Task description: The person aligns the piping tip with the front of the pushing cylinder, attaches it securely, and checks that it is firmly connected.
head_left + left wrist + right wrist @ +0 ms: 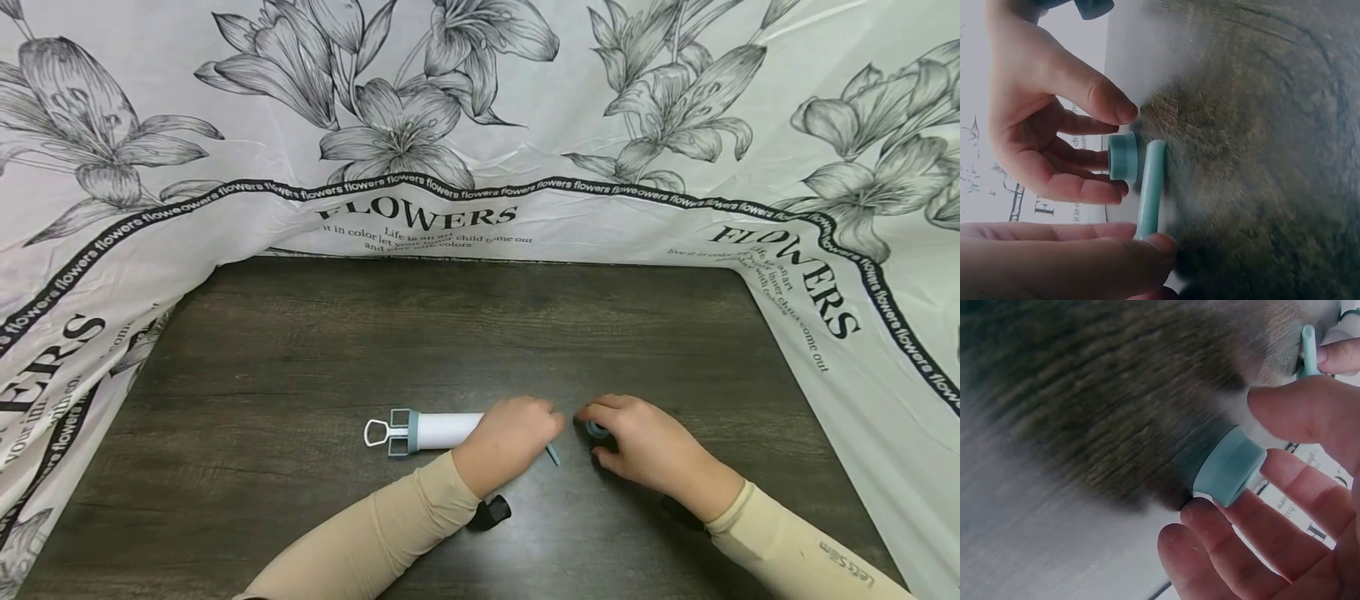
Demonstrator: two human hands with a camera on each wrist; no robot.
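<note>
My left hand (513, 437) pinches a slim teal rod (1152, 181) between thumb and finger, close over the table. It also covers the right end of a white-barrelled, syringe-like tool (446, 431), which has a teal collar with two side loops and a white pull ring at its left. Just to the right, my right hand (652, 442) is spread around a short teal ring-shaped cap (1230, 465). The cap lies against the fingers, while the thumb stands apart from it. In the left wrist view the cap and rod are close side by side.
The dark wood-grain table (465, 333) lies under everything. A white cloth (420, 217) with flower drawings and lettering rises along its back and sides. A small black piece (491, 512) shows below the left wrist.
</note>
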